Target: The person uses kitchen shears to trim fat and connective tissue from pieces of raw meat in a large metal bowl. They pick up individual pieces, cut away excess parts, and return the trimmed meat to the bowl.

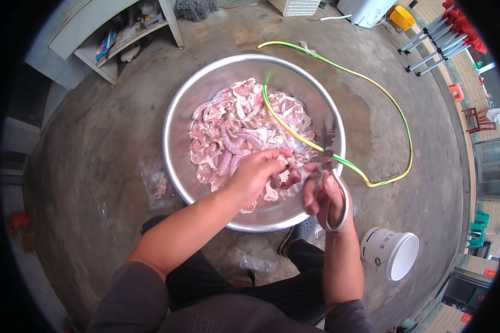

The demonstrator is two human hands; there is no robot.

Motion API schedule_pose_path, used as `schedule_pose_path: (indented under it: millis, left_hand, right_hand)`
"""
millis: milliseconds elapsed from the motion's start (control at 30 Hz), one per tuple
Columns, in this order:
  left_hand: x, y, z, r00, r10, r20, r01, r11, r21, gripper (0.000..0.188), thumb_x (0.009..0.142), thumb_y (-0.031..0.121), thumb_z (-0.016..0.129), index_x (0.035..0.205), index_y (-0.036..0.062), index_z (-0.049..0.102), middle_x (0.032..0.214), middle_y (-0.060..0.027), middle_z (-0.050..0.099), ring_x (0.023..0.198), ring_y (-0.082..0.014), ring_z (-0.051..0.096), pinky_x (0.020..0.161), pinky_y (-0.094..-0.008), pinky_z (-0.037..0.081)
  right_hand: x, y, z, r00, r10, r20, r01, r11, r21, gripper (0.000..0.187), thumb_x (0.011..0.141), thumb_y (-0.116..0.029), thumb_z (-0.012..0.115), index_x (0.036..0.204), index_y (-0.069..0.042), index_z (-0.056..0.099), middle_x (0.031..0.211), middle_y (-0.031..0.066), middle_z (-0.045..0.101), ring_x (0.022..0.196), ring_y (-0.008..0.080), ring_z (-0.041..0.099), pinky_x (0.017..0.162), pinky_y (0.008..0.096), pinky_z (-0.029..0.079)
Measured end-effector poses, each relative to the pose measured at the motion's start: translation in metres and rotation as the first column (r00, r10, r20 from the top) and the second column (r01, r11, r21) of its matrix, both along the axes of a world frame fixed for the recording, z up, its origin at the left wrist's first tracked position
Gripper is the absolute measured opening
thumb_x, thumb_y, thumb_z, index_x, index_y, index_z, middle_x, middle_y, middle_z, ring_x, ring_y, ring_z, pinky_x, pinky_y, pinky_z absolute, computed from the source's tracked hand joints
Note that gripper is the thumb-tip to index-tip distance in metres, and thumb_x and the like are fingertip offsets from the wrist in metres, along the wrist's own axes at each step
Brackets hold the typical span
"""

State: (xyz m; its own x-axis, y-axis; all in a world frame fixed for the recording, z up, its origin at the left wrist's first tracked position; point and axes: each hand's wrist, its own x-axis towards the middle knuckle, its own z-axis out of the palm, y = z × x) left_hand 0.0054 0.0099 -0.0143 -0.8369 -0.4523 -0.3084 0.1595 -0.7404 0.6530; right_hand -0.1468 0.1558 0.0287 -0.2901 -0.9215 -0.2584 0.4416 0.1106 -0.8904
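pink raw meat (228,139) covers much of the steel basin's (179,122) bottom, so most pieces probably await handling. the left hand (255,173) pinches one dark piece (289,176) above the basin's near side; the right hand (334,206) curls through the loop of scissors (347,208), blades blurred. which pieces are already cut, i cannot tell.

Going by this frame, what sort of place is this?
Probably a home courtyard or utility area: a concrete-looking floor, a yellow-green hose leading into a metal basin of raw meat.
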Motion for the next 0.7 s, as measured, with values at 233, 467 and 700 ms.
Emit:
schedule_pose_path:
  millis: [233, 467, 700]
  left_hand:
    - [-0.003, -0.006, -0.001, 0.989, 0.065, -0.133, -0.024, 0.957, 0.289, 0.032, 0.096, 0.006, 0.052, 0.122, -0.0099, 0.059, 0.114, -0.0177, 0.066, 0.106, -0.0264, 0.065, 0.093, -0.0386, 0.051]
    - [0.019, -0.032, 0.015, 0.98, 0.043, -0.192, 0.026, 0.939, 0.342, 0.022, 0.096, 0.009, 0.052, 0.113, -0.0032, 0.059, 0.124, -0.0229, 0.065, 0.11, -0.0314, 0.064, 0.096, -0.0459, 0.051]
    - [0.117, -0.1, 0.016, 0.945, 0.245, 0.216, -0.161, 0.924, -0.346, 0.013, 0.1, 0.01, 0.055, 0.11, 0.0013, 0.057, 0.1, -0.0129, 0.067, 0.096, -0.0238, 0.067, 0.087, -0.0393, 0.057]
  right_hand:
    - [0.013, -0.013, -0.023, 0.862, -0.155, -0.482, 0.26, 0.953, 0.157, 0.057, 0.083, -0.016, 0.084, 0.131, 0.0, 0.058, 0.093, 0.0031, 0.07, 0.085, 0.0101, 0.065, 0.077, 0.0266, 0.053]
    - [0.019, -0.021, -0.024, 0.936, -0.237, -0.26, 0.281, 0.949, 0.146, 0.034, 0.09, -0.005, 0.073, 0.12, -0.003, 0.056, 0.088, 0.0027, 0.066, 0.068, 0.0106, 0.063, 0.055, 0.0259, 0.051]
    - [0.015, -0.01, -0.032, 0.946, -0.183, -0.268, 0.226, 0.964, 0.138, 0.018, 0.094, -0.006, 0.067, 0.11, -0.002, 0.059, 0.091, 0.008, 0.069, 0.062, 0.0088, 0.058, 0.05, 0.0229, 0.047]
